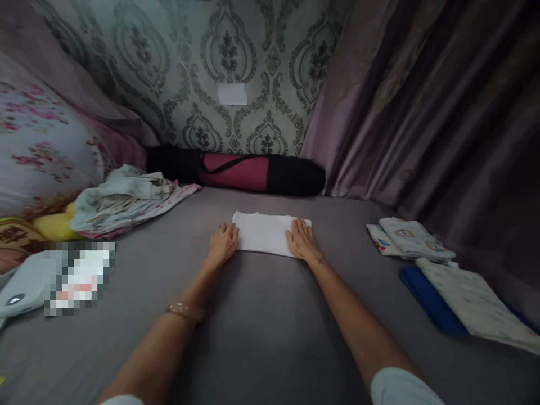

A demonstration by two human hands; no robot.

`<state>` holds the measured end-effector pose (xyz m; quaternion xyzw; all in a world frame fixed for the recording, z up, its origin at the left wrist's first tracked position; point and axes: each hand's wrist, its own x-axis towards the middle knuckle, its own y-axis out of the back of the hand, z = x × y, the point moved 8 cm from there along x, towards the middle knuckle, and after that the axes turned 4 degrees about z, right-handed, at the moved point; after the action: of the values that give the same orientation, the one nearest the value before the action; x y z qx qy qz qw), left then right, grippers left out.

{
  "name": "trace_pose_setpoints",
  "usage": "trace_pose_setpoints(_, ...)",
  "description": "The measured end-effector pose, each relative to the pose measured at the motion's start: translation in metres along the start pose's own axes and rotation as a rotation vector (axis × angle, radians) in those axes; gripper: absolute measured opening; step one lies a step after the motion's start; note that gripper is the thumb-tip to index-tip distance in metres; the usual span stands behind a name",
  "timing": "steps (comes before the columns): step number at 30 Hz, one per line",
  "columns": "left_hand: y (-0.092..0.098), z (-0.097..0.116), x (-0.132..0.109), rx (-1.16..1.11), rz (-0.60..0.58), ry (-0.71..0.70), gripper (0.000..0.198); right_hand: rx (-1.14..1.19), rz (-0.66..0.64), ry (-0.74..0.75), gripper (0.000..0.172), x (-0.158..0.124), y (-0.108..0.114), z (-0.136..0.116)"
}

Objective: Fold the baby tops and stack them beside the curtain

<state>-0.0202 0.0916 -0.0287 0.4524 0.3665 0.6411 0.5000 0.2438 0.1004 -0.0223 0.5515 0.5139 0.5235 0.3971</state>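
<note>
A white cloth (264,233), folded into a flat rectangle, lies on the grey bed sheet (270,315) in front of me. At its left end rests my left hand (223,243), palm down, fingers stretched toward the far edge and touching the cloth's side. My right hand (301,239) lies flat on the cloth's right end with the fingers spread. Neither hand grips anything. The middle of the cloth shows between them, while its right end is partly covered by my fingers.
Folded patterned cloths (415,239) lie at the right, with a cream folded cloth (476,304) over a blue one (434,301) nearer me. At the left are a heap of clothes (122,199), a floral pillow (42,146) and a white device (34,284). A black and red bag (236,170) lies along the wall.
</note>
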Motion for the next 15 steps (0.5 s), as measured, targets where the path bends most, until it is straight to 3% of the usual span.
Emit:
trace_pose_setpoints(3, -0.005, -0.013, -0.004, -0.008, -0.007, -0.005, 0.048, -0.008, -0.039, -0.009, 0.064, -0.001, -0.013, 0.003)
trace_pose_setpoints(8, -0.005, -0.017, -0.005, -0.030, 0.032, -0.039, 0.045, -0.018, -0.068, -0.019, 0.063, 0.001, -0.015, 0.006)
trace_pose_setpoints(11, -0.001, -0.015, -0.005, -0.094, 0.047, -0.068, 0.044, -0.006, -0.111, -0.044, 0.062, 0.004, -0.010, 0.004)
trace_pose_setpoints(15, 0.007, -0.014, -0.007, -0.198, 0.071, -0.089, 0.043, 0.003, 0.003, 0.007, 0.058, 0.013, 0.010, -0.023)
